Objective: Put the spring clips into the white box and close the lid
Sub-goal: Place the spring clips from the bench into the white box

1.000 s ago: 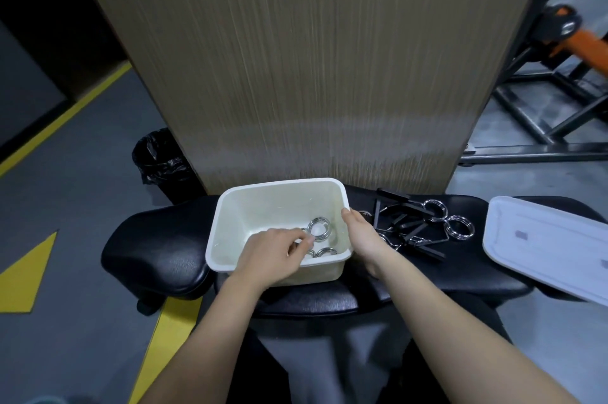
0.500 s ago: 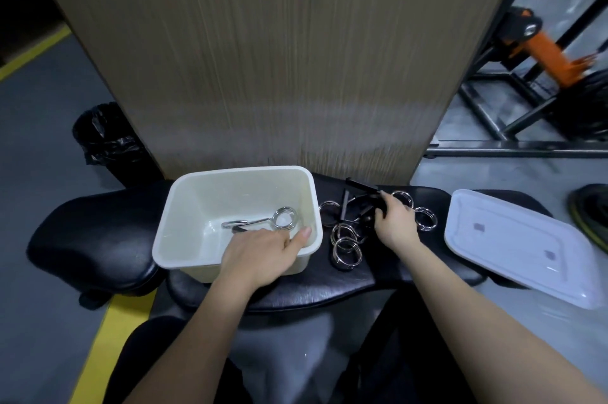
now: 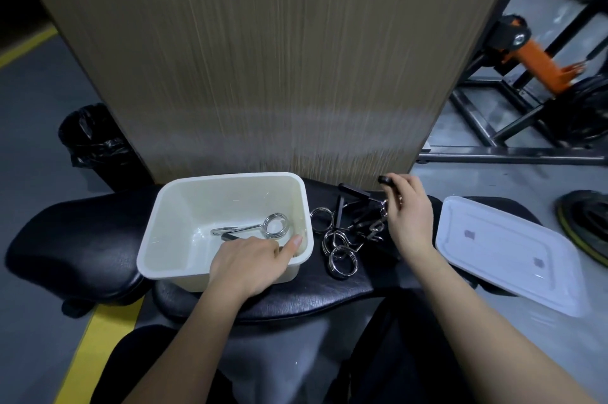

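Observation:
The white box [image 3: 171, 216] stands open on a black padded bench, with one silver spring clip [image 3: 263, 226] lying inside it. My left hand [image 3: 253, 263] grips the box's near rim, thumb inside. To the right of the box lies a pile of spring clips [image 3: 342, 245] with steel coils and black handles. My right hand [image 3: 409, 216] is at the far side of that pile, closed on a spring clip whose black handle [image 3: 386, 180] sticks up above my fingers. The white lid [image 3: 506, 254] lies flat at the bench's right end.
A wood-grain panel [image 3: 263, 58] rises right behind the bench [image 3: 65, 245]. A bin with a black bag [image 3: 92, 140] stands at the left on the grey floor. Black and orange gym equipment [image 3: 533, 55] fills the right. Yellow floor marking [image 3: 98, 351] runs beside my legs.
My right hand moved from the box's right rim over to the pile and closed on a clip, which now lifts. My left hand shifted along the box's near rim and holds it.

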{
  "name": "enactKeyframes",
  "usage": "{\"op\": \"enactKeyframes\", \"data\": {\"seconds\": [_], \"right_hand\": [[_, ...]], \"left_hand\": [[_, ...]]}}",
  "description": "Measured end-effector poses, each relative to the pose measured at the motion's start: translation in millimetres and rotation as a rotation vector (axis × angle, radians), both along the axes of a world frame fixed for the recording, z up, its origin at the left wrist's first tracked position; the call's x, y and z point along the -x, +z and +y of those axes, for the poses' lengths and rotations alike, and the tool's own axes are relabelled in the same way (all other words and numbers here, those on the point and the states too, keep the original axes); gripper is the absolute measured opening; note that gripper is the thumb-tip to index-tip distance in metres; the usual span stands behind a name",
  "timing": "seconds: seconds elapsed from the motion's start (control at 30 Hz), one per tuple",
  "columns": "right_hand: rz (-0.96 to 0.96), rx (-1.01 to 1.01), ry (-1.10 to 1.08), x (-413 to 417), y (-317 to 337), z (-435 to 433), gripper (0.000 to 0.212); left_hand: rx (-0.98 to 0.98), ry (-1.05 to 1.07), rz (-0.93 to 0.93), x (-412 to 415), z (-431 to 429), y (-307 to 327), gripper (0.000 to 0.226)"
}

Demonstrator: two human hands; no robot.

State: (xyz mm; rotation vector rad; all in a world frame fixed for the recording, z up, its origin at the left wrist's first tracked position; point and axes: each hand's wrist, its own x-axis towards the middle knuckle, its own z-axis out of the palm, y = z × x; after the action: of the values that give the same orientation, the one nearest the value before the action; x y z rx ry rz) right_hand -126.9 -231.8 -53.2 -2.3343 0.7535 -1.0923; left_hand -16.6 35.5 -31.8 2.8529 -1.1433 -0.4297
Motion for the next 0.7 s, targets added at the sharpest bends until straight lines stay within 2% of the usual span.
{"op": "enactKeyframes", "data": {"seconds": [0.1, 0.27, 0.33, 0.43, 0.5, 0.6, 0.7], "right_hand": [[-0.173, -0.229, 0.003, -9, 28, 10, 0.02], [-0.405, -0.822, 0.106, -10, 58, 31, 0.016], [-0.471, -1.032, 0.172, -9, 63, 46, 0.024], [-0.405, -1.162, 0.05, -12, 63, 61, 0.029], [-0.391, -1.303, -0.013, -13, 66, 69, 0.02], [-0.379, -1.461, 0.013, -10, 74, 82, 0.006], [-0.404, -1.522, 0.04, -4, 78, 89, 0.008]], "left_hand": [[-0.009, 0.006, -0.006, 1, 1, 2, 0.08], [0.073, 0.023, 0.018, 6, 8, 3, 0.063], [0.136, 0.035, 0.027, 8, 11, 4, 0.053], [0.248, 0.052, 0.052, 9, 16, 8, 0.04], [0.302, 0.069, 0.072, 8, 19, 11, 0.034], [0.37, 0.159, 0.086, 9, 24, 13, 0.044], [0.491, 0.293, 0.196, 9, 25, 14, 0.05]]}}
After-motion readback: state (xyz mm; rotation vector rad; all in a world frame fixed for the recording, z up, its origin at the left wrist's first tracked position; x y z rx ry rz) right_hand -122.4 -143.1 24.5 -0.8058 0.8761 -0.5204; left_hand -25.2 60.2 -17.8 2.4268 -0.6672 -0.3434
